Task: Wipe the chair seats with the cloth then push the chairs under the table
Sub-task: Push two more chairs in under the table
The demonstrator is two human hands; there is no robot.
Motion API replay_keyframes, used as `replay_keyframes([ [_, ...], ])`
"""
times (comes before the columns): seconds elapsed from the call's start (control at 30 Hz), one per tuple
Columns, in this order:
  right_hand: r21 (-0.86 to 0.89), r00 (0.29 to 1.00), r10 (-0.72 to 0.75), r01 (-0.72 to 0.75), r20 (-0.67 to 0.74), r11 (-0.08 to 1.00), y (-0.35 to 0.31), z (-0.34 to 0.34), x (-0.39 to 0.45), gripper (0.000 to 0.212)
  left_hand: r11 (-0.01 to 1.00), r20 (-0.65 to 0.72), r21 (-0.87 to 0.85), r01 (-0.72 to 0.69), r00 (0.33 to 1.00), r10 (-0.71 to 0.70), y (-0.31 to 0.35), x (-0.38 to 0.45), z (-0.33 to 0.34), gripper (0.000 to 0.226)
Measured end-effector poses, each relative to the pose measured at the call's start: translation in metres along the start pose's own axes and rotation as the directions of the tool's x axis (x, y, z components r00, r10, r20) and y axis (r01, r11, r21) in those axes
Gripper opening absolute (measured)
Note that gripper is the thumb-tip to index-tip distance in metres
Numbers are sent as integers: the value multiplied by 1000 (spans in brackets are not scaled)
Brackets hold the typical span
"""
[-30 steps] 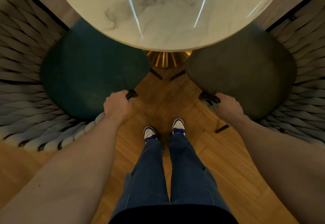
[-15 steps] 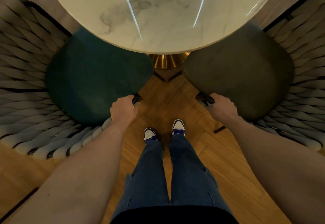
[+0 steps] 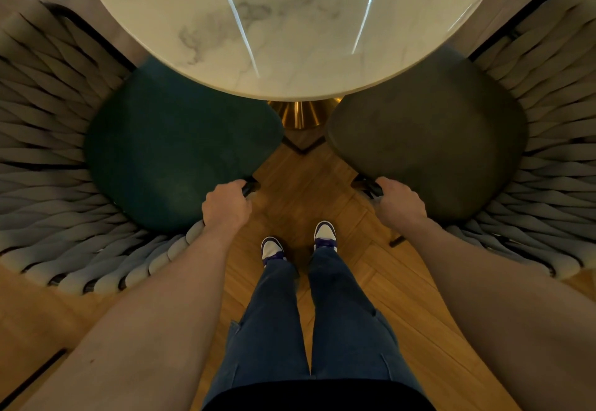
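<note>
Teal seat (image 3: 174, 152); grey seat (image 3: 432, 139); woven backs

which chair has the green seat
The chair gripped by the left hand; the other chair's seat is dark grey-brown.
</note>
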State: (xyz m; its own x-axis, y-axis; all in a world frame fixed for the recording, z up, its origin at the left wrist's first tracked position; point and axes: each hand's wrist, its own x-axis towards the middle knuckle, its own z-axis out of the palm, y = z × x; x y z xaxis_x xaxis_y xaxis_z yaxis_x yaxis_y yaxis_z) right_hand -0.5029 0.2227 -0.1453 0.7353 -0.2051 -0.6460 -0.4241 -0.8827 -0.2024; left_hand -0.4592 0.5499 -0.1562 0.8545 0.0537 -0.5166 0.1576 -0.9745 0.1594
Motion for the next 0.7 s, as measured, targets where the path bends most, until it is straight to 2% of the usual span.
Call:
replay_keyframes([
  [0.1, -4, 999, -44, 44, 19, 999, 2, -2, -1, 36, 998, 9, 6, -56, 998, 56, -7, 1, 2, 25],
  [0.2, -8, 997, -62, 62, 55, 998, 8, -6, -5, 53, 994, 53, -37, -99, 994, 100, -16, -2, -3, 47],
  [0.3, -37, 996, -41, 44, 82, 998, 11, -11, -10, 64, 995, 122, -89, -45, 991, 55, -28, -7, -6, 62],
  [0.53, -32, 994, -7, 10, 109, 999, 10, -9, -2, 60, 997, 116, -60, -43, 992, 50, -29, -9, -6, 44],
  [0.7, -31, 993, -15, 19, 115, 999, 11, -10, -4, 62, 995, 107, -98, -22, 994, 32, -27, -14, -7, 45],
])
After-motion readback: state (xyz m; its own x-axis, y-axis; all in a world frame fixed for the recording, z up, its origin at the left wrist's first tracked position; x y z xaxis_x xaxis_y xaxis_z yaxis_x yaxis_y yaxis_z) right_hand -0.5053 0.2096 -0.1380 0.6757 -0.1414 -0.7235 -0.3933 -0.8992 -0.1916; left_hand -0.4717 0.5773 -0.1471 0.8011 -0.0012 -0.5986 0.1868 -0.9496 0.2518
